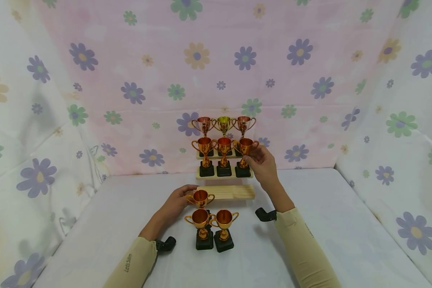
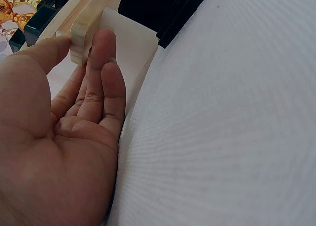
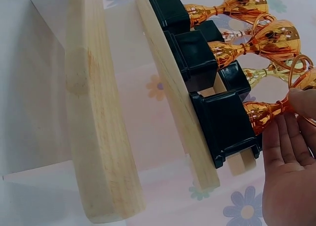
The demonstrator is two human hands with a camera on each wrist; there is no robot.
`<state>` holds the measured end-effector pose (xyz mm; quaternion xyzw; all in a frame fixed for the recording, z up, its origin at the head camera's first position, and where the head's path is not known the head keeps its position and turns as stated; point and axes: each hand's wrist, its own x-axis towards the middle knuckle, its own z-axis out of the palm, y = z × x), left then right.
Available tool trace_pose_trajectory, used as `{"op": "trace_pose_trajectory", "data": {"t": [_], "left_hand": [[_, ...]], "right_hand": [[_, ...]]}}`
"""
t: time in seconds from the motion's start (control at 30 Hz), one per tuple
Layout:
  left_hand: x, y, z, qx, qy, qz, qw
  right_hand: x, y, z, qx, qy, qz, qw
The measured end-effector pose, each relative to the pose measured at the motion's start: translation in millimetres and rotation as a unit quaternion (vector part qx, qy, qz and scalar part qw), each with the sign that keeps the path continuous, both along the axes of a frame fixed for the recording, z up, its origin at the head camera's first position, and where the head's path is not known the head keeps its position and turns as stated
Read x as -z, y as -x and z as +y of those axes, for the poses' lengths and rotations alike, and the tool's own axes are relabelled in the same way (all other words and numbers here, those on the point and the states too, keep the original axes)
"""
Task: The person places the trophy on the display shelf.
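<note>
A three-tier wooden display stand has its bare lowest board point(image 1: 234, 192) at the front. My left hand point(image 1: 175, 203) holds the left end of that board, thumb on one side and fingers point(image 2: 103, 48) on the other. At the right of the middle tier, my right hand point(image 1: 264, 165) pinches the stem and cup of an orange-gold trophy point(image 1: 245, 146), whose black base point(image 3: 224, 122) sits on the middle board point(image 3: 170, 82). Two matching trophies point(image 1: 205, 146) stand in line to its left.
On the top tier are two copper-pink trophies point(image 1: 204, 124) and a yellow-gold trophy point(image 1: 224, 124) between them. Three gold trophies point(image 1: 224, 218) stand on the white tabletop point(image 1: 129, 208) before the stand. Flowered cloth point(image 1: 158, 60) hangs behind and at both sides.
</note>
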<state>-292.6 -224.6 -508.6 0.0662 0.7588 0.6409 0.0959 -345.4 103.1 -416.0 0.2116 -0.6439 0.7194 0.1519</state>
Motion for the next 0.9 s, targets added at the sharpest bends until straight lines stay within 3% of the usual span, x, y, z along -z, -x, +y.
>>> {"op": "trace_pose_trajectory", "data": {"t": [0.9], "left_hand": [[1.0, 0.9, -1.1, 0.002, 0.002, 0.004, 1.0000]], "right_hand": [[2.0, 3.4, -8.8, 0.013, 0.009, 0.008, 0.9998]]}}
